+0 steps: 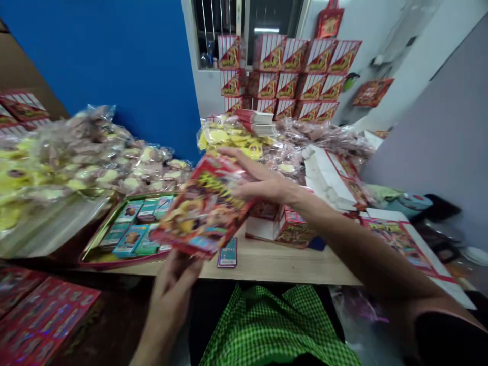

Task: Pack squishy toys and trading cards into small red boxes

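Note:
A flat red booklet (208,206) with cartoon pictures and yellow lettering is held tilted above the table, slightly blurred. My right hand (267,180) grips its upper right side, with the thumb across the front. At the lower edge, my left hand (177,274) is closed on it, some fingers hidden behind. Just below the booklet lies a small stack of teal cards (227,253) on the wooden table. To the left, a gold-rimmed tray (89,249) holds several piles of teal cards, partly covered by the booklet. An open red box (295,229) stands beyond my right forearm.
Plastic-wrapped yellow and pink items (129,168) are heaped at the left and back. Red-and-white boxes (293,56) are stacked by the window. Flattened printed cartons (404,244) lie at right; red printed packages (49,315) sit low at left.

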The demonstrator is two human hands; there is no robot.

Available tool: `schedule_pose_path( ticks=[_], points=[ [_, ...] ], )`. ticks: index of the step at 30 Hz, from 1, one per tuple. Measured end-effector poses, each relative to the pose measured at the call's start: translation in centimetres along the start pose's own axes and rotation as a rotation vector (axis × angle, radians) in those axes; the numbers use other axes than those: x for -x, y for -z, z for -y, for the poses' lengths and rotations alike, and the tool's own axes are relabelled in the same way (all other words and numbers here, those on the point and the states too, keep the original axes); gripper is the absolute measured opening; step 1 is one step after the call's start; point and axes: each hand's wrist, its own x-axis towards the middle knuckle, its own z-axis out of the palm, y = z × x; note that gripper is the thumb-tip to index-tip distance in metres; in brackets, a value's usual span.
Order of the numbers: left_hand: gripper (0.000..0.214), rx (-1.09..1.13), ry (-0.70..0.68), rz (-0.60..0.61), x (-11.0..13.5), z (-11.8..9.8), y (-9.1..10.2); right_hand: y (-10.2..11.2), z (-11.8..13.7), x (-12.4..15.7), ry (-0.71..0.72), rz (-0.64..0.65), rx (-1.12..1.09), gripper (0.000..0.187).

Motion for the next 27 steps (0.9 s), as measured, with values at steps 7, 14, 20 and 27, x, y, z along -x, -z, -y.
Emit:
schedule_pose_path(
  ticks=[7,14,20,27],
  points=[
    [0.023,-0.313,-0.157,0.327,-9.2,7.2,-11.7,3.3,-2.9,7.0,-0.117,-0.003,0.709,0.087],
    [0.02,-0.385,-0.075,0.461,-11.5,9.6,-10.2,3.6,-3.3,5.7,-0.032,0.195,0.928,0.081],
    [0.018,-0.396,-0.019,0.556,-12.2,9.4,-9.7,1.8,-2.4,2.4,-0.064,0.328,1.045,0.084],
    [0.025,-0.495,-0.12,0.418,-11.6,9.1,-10.6,0.8,-6.9,3.3,-0.123,0.351,0.782,0.087]
  ],
)
